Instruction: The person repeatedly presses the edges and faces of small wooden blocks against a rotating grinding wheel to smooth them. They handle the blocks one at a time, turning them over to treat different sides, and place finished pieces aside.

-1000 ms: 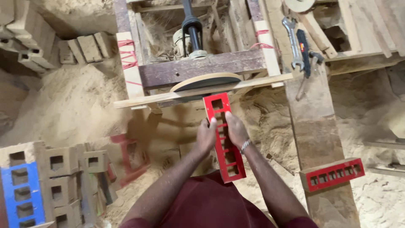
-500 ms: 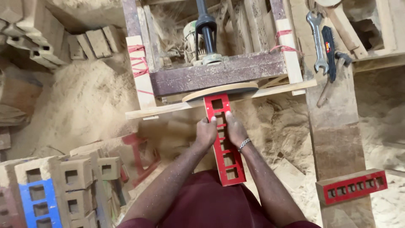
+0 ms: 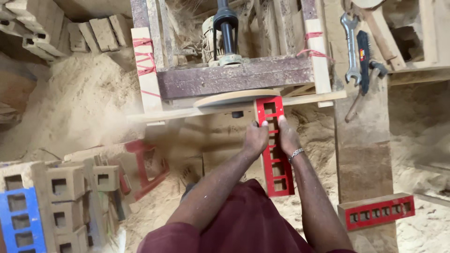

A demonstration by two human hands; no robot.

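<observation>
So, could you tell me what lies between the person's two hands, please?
In the head view, the red slotted frame runs up between the left hand and the right hand, which grip its two sides; its top end meets the spinning disc.

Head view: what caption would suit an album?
Both hands press a red slotted frame against a spinning sanding disc.

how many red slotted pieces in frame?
3. One red slotted piece held in both hands at the sanding disc; one on the plank at right; one blurred in the sawdust at left. More may be hidden.
</observation>
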